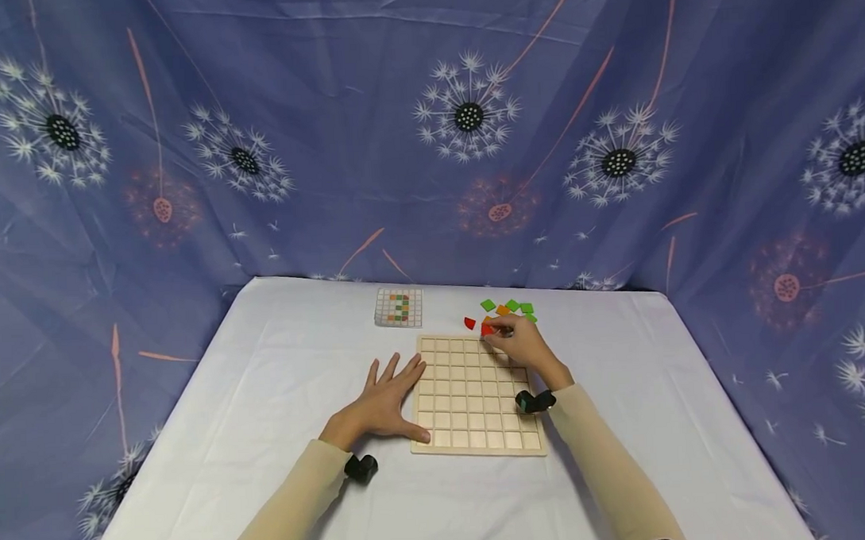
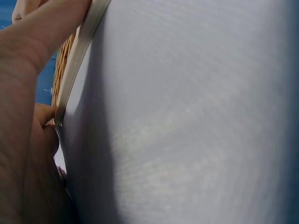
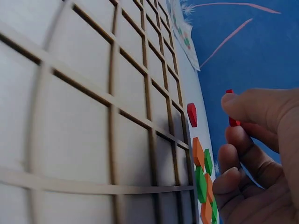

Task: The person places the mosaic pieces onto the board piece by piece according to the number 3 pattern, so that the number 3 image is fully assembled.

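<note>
A wooden grid board [image 1: 473, 404] lies on the white table. My left hand [image 1: 382, 405] is spread at its left side, with thumb and fingertips touching the frame; the left wrist view shows that hand [image 2: 28, 70] along the board's edge. Above the board's far edge my right hand [image 1: 522, 342] pinches a red tile [image 1: 486, 329] between thumb and finger. In the right wrist view the red tile [image 3: 231, 109] is seen edge-on, partly covered by the thumb. Another red tile [image 1: 470, 323], with a rounded side, lies just beyond the board.
Several green tiles [image 1: 487, 305] and orange tiles [image 1: 502, 310] lie behind the board, near the right hand. A pattern card [image 1: 398, 308] with a coloured figure on a grid lies at the back left. A blue dandelion-print curtain [image 1: 371, 145] hangs behind the table [image 1: 623, 390].
</note>
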The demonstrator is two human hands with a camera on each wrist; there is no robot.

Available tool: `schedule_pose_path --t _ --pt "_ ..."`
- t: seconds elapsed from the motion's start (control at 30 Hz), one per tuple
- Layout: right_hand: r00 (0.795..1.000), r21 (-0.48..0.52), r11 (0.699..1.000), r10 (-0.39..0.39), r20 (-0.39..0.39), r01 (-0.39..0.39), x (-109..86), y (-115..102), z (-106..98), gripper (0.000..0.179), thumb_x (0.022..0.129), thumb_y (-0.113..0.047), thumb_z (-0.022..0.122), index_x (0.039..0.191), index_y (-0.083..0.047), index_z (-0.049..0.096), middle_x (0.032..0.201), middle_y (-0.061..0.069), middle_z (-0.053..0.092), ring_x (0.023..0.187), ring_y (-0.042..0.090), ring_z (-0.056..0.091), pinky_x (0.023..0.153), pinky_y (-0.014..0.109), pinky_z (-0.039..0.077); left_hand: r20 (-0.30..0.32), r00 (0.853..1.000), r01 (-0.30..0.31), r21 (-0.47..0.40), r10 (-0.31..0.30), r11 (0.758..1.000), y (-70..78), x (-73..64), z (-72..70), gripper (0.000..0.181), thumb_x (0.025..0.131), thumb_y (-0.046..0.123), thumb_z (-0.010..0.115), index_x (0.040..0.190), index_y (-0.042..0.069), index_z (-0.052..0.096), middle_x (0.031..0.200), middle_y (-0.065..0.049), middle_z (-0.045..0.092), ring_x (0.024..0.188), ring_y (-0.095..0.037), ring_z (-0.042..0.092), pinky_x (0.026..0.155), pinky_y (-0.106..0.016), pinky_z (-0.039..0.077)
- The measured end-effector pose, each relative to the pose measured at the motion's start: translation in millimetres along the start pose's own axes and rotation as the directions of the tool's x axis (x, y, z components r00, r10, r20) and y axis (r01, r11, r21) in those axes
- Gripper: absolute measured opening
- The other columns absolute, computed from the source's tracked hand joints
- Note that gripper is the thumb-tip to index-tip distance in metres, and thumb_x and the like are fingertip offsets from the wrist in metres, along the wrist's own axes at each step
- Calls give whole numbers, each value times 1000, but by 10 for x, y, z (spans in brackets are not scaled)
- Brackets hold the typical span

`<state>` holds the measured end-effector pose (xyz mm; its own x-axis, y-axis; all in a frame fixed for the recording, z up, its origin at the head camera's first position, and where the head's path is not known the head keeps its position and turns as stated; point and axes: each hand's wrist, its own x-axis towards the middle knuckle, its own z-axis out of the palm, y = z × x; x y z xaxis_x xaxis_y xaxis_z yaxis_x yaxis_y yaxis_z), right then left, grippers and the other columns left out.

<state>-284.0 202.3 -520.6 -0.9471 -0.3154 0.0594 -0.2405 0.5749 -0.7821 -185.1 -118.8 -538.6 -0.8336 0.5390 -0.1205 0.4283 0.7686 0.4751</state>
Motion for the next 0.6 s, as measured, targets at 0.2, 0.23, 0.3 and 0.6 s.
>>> schedule_pose_path --t 0.2,0.23,0.3,0.6 --pt "1000 10 1000 14 -24 -14 -181 17 64 37 96 -20 75 129 -3 71 119 15 69 99 25 67 83 39 58 7 1000 7 4 -7 1000 -4 10 6 132 67 76 81 167 15 18 175 -2 8 161 -39 -1 122 -70 -9" --pt "999 12 1000 17 -30 -17 -207 18 73 36 96 -19 75 128 -3 71 118 15 70 99 25 67 84 39 58 9 1000 5 5 -5 1000 -7 11 7 132 67 77 80 167 15 18 175 -2 8 161 -39 -1 122 -70 -9" --pt "999 20 1000 22 -40 -21 -249 17 90 35 96 -18 75 128 -4 72 118 14 70 99 25 68 83 38 59 19 1000 8 12 -8 1000 -12 11 7 133 68 78 79 167 17 16 175 -1 7 161 -38 -2 122 -69 -10" --pt "997 44 999 0 -82 4 -348 -33 134 33 95 -15 75 127 -6 72 110 12 70 93 22 67 81 35 59 -2 1000 0 5 0 1000 -12 11 9 133 67 75 82 166 15 18 175 -4 10 160 -42 1 122 -72 -6"
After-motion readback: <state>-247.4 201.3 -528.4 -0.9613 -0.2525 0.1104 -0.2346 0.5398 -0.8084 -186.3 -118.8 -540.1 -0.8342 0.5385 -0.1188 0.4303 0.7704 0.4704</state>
